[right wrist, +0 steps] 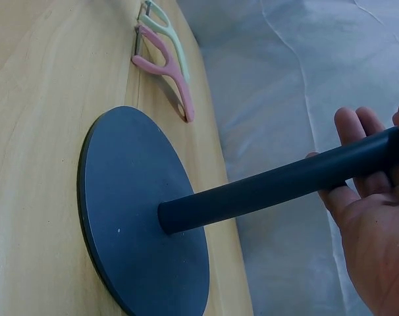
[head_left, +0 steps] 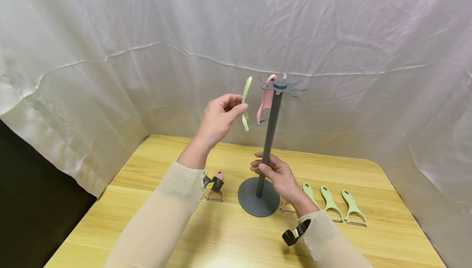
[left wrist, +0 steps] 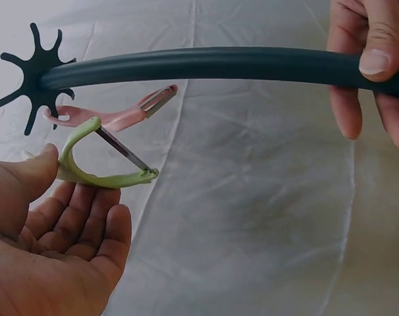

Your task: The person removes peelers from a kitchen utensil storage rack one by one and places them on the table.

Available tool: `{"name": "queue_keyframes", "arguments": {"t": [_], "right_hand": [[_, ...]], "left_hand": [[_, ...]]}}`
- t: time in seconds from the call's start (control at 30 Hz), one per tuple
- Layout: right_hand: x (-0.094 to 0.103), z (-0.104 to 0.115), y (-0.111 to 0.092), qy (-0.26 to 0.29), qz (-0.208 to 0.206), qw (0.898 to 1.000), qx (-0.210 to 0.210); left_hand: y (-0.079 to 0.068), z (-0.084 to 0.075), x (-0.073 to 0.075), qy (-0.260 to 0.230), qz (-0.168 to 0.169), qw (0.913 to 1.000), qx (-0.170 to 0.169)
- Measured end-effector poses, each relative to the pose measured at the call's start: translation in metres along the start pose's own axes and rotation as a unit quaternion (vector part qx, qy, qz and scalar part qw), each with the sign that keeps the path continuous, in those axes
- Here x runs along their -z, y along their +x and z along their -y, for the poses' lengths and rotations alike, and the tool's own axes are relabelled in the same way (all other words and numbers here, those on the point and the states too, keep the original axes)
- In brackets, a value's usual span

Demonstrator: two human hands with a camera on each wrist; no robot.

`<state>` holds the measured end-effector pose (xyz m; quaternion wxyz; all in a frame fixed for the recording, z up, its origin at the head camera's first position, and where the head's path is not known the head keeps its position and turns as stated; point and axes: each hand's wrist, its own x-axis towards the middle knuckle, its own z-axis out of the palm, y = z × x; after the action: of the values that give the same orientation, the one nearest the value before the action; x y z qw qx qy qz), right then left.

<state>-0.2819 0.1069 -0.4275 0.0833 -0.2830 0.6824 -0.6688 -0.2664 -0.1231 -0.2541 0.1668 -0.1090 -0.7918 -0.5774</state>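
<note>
My left hand pinches a light green peeler between thumb and fingers, at hook height, left of a dark grey stand. In the left wrist view this peeler's metal blade points away from the palm. A pink peeler hangs by its handle from a hook on the left of the stand's star-shaped top. My right hand holds the stand's pole low down, thumb on the near side and fingers around the back. The round base rests on the table.
On the wooden table, a pink peeler and a green peeler lie left of the base, partly hidden by the left wrist camera. Several green peelers lie in a row at the right. A whitish curtain hangs behind the table.
</note>
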Motion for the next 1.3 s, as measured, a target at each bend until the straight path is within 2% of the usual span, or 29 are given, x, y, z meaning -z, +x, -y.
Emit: {"name": "queue_keyframes", "arguments": {"t": [0.63,1.3], "right_hand": [[0.0,0.0,0.0,0.001,0.002,1.0,0.0],[-0.001,-0.001,0.001,0.005,-0.002,1.0,-0.003]], "left_hand": [[-0.014,0.031,0.009,0.054,-0.021,0.9975,0.042],[-0.029,0.064,0.018,0.123,-0.032,0.9864,0.104]]}}
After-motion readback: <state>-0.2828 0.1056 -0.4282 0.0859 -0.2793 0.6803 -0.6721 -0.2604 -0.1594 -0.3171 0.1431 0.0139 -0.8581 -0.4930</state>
